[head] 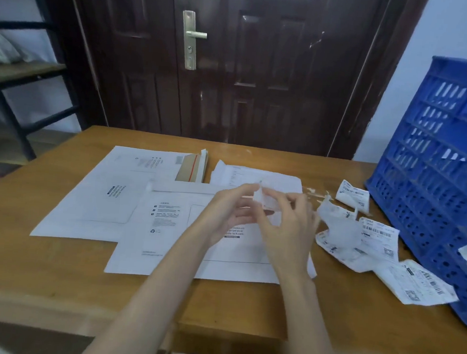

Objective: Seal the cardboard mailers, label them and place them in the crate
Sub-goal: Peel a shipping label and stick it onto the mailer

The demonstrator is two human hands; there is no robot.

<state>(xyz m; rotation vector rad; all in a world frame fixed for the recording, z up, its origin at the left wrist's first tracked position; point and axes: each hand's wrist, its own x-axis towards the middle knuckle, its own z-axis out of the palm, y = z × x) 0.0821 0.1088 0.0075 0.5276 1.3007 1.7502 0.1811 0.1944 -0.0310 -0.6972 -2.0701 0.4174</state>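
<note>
On the table [52, 268], the near mailer [165, 244] overlaps the right edge of the left mailer [99, 194]. Right of the near mailer lie crumpled labels [366, 243], with the crate [436, 178] beyond them. Both hands hover above the near mailer.

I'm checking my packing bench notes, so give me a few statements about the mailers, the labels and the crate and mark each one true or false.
1. The blue crate stands at the table's right edge. True.
2. Both hands hold a small white piece of paper above the nearest mailer. True: the left hand and right hand both pinch it.
3. The loose shipping labels lie to the left of the mailers. False: they lie to the right, beside the crate.
4. Only one mailer is on the table. False: another mailer lies to the left, partly under the nearest one.
5. The door handle is black. False: it is pale metal.
</note>
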